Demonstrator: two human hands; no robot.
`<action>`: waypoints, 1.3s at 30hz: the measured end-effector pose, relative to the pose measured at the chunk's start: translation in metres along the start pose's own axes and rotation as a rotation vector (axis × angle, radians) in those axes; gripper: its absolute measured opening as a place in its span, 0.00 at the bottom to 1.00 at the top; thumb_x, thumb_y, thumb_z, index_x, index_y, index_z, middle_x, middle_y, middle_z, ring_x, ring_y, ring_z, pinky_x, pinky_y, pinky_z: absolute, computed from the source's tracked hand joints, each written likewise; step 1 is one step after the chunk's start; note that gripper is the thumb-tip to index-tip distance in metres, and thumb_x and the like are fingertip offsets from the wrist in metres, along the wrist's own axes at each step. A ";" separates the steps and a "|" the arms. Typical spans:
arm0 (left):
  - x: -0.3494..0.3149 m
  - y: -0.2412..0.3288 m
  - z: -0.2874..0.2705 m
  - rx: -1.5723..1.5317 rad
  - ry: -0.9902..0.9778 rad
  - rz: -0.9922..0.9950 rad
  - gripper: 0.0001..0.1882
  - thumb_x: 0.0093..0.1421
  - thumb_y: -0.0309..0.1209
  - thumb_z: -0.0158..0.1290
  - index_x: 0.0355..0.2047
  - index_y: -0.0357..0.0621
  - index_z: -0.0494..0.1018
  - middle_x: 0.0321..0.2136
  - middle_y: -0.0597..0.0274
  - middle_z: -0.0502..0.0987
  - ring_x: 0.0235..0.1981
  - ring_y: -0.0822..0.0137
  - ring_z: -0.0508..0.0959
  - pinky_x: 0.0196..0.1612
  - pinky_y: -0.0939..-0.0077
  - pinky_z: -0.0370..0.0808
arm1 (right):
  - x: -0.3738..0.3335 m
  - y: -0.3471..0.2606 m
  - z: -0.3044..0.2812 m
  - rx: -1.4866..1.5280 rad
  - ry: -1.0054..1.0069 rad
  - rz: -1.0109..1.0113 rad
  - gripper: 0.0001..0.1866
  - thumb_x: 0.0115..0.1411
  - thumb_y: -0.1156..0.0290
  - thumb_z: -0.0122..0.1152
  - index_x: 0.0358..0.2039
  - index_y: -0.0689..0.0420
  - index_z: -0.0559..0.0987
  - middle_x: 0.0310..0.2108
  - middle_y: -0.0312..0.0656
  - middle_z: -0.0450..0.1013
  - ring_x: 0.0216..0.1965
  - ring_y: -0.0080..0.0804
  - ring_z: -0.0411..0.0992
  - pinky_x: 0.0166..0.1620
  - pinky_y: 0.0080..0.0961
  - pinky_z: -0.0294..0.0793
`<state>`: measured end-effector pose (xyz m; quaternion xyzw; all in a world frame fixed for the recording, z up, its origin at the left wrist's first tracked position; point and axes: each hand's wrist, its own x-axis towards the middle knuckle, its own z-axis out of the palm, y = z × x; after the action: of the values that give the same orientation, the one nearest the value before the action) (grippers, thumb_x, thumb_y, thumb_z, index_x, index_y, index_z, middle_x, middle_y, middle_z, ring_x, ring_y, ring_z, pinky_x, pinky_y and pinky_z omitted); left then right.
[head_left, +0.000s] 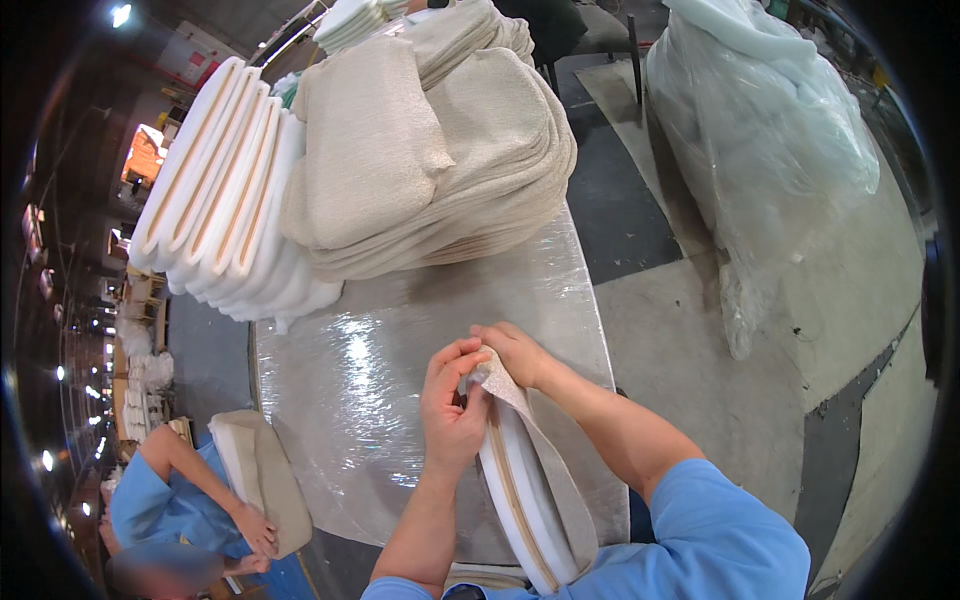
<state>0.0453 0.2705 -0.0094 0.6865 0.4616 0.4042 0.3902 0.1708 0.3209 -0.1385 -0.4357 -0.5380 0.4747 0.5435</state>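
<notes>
Against my body a cushion insert (515,480) stands on edge, white and padded with a tan layer along its middle. A beige woven cushion cover (540,455) is drawn over its far end and hangs along its right side. My left hand (455,405) pinches the cover's edge at the far corner, thumb and fingers bent together. My right hand (510,355) wraps round the same corner from the right, its fingertips close to the left hand's. The fabric caught between the fingers is partly hidden.
A plastic-wrapped table (350,400) lies before me. At its back are piled beige covers (470,170), beside a row of white inserts (210,190). Right stands a clear plastic bag (760,150) of white padding. At lower left a co-worker's hands (255,535) hold a beige-covered cushion (270,480).
</notes>
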 end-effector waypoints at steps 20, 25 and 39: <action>-0.031 -0.017 0.027 -0.090 0.362 -0.040 0.08 0.69 0.21 0.59 0.46 0.38 0.83 0.38 0.64 0.74 0.39 0.73 0.74 0.44 0.79 0.71 | -0.005 -0.080 -0.030 0.171 -0.345 0.262 0.20 0.76 0.60 0.46 0.32 0.61 0.75 0.29 0.35 0.72 0.35 0.21 0.67 0.40 0.25 0.70; -0.032 -0.017 0.036 -0.160 0.397 -0.069 0.08 0.68 0.19 0.59 0.46 0.37 0.83 0.39 0.63 0.73 0.39 0.73 0.74 0.44 0.79 0.71 | 0.004 -0.086 -0.033 0.063 -0.368 0.294 0.20 0.76 0.61 0.45 0.29 0.61 0.72 0.26 0.33 0.67 0.33 0.21 0.64 0.38 0.27 0.68; -0.031 -0.025 0.030 -0.242 0.372 -0.021 0.09 0.67 0.19 0.62 0.45 0.43 0.83 0.44 0.60 0.77 0.43 0.67 0.78 0.49 0.74 0.75 | -0.012 -0.070 -0.037 0.611 -0.345 0.311 0.17 0.78 0.59 0.51 0.48 0.60 0.81 0.46 0.37 0.75 0.48 0.26 0.71 0.54 0.27 0.71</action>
<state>0.0573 0.2427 -0.0497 0.5433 0.4810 0.5722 0.3822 0.2111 0.2988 -0.0735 -0.2439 -0.3827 0.7562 0.4714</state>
